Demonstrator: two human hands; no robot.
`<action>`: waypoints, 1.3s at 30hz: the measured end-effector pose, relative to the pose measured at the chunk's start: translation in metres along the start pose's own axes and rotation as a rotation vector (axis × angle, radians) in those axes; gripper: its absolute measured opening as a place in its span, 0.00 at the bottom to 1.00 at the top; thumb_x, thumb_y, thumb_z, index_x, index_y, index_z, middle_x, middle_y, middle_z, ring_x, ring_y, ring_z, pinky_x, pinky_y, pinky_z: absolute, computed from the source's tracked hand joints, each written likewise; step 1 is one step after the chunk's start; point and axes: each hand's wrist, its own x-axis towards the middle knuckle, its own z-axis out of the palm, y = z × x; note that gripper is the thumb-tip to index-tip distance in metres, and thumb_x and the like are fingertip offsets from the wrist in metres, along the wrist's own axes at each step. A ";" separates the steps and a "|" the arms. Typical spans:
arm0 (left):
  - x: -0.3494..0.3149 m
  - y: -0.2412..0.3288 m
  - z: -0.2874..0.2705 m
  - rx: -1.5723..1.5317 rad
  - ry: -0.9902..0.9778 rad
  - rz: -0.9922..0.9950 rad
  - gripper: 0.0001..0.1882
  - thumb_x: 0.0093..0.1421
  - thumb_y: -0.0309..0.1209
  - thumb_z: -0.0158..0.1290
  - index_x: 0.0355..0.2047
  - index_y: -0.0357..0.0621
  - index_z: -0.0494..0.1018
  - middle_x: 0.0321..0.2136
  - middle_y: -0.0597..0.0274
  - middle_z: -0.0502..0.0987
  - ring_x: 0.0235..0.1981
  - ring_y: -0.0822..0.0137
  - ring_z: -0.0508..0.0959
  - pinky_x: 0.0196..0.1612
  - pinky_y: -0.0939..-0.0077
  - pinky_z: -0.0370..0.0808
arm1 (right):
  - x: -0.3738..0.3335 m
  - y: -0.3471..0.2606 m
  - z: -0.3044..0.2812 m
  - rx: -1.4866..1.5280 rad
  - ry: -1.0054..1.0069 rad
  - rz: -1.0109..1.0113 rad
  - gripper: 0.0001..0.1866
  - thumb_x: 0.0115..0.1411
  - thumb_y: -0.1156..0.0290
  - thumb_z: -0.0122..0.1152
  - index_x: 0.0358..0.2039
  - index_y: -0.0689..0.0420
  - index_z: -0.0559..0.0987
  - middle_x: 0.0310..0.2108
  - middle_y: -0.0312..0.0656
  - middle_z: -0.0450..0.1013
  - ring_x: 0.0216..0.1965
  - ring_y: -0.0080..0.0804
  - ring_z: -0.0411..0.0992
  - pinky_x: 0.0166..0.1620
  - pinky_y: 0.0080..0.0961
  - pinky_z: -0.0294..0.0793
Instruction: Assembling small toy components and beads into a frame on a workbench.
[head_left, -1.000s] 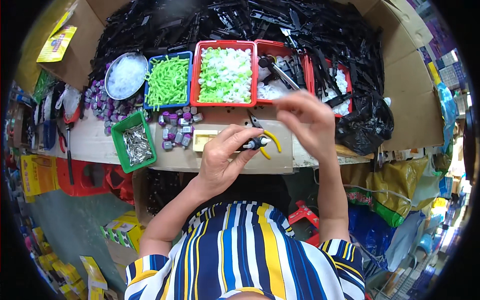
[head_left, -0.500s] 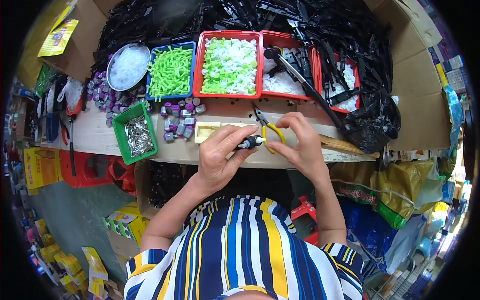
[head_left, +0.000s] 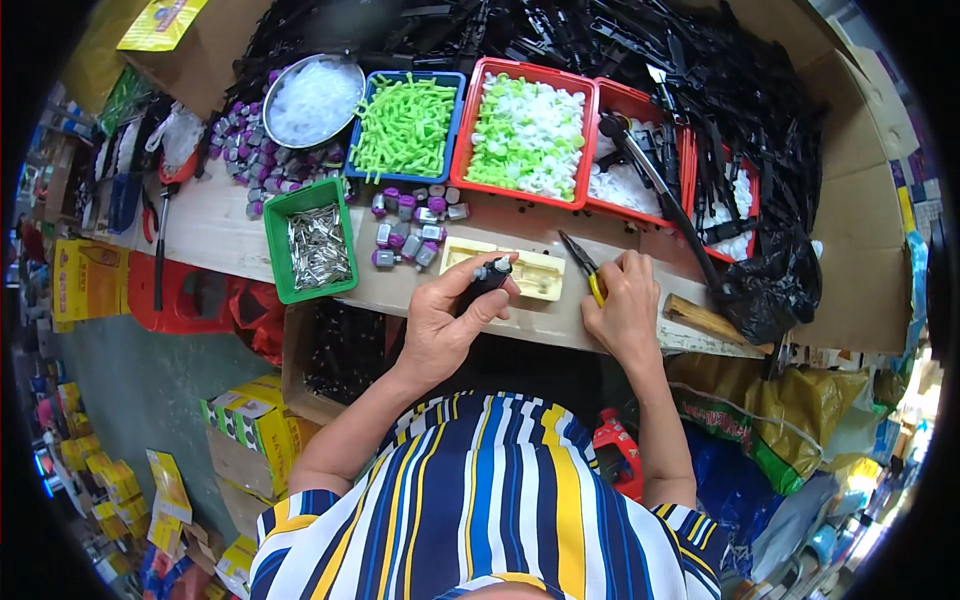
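In my left hand (head_left: 440, 325) is a small black plastic part (head_left: 486, 282) with a pale tip, pinched between thumb and fingers and tilted up over the table's front. My right hand (head_left: 625, 312) is wrapped around the yellow handles of a pair of pliers (head_left: 577, 252); their dark jaws point away to the far left, and most of the handles are hidden. Between the hands, a cream plastic fixture block (head_left: 541, 290) lies on the table, partly covered by my left fingers. Grey-and-purple little motors (head_left: 385, 258) lie loosely beyond my left hand.
A green bin (head_left: 278, 245) holds metal pieces. Farther back stand a bowl (head_left: 284, 140) of clear parts, a blue bin (head_left: 358, 165) of green parts and red bins (head_left: 520, 196). Black parts (head_left: 420, 35) are heaped behind. A black bag (head_left: 770, 305) and a wooden stick (head_left: 705, 322) lie right.
My right hand has left the black part and moved down to the right, closing on the pliers on the table. My left hand still holds the part. The view has shifted.
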 end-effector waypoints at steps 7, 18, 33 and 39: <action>-0.001 0.001 -0.003 -0.045 -0.061 -0.035 0.23 0.68 0.32 0.53 0.59 0.32 0.68 0.35 0.58 0.78 0.33 0.72 0.76 0.40 0.79 0.75 | -0.010 0.011 -0.024 0.723 -0.028 0.171 0.03 0.43 0.80 0.48 0.20 0.67 0.68 0.30 0.46 0.64 0.31 0.37 0.69 0.35 0.30 0.68; 0.007 -0.006 0.011 0.256 -0.081 0.134 0.15 0.64 0.26 0.57 0.50 0.33 0.74 0.36 0.58 0.79 0.36 0.71 0.78 0.41 0.79 0.76 | -0.022 -0.021 -0.045 0.925 -0.137 0.021 0.17 0.44 0.83 0.42 0.32 0.70 0.78 0.42 0.50 0.74 0.46 0.40 0.72 0.53 0.32 0.69; 0.003 0.005 0.011 0.548 -0.066 0.281 0.14 0.60 0.28 0.60 0.43 0.33 0.75 0.28 0.57 0.78 0.28 0.68 0.77 0.33 0.77 0.72 | -0.023 -0.022 -0.039 0.344 -0.066 -0.418 0.14 0.40 0.89 0.56 0.28 0.64 0.67 0.38 0.54 0.68 0.36 0.53 0.72 0.38 0.36 0.75; 0.002 0.012 0.008 0.522 -0.126 0.246 0.13 0.61 0.28 0.59 0.44 0.33 0.75 0.27 0.60 0.78 0.24 0.71 0.75 0.29 0.78 0.71 | -0.020 -0.014 -0.040 0.334 -0.046 -0.527 0.14 0.41 0.90 0.57 0.28 0.65 0.66 0.35 0.54 0.68 0.33 0.53 0.71 0.36 0.37 0.74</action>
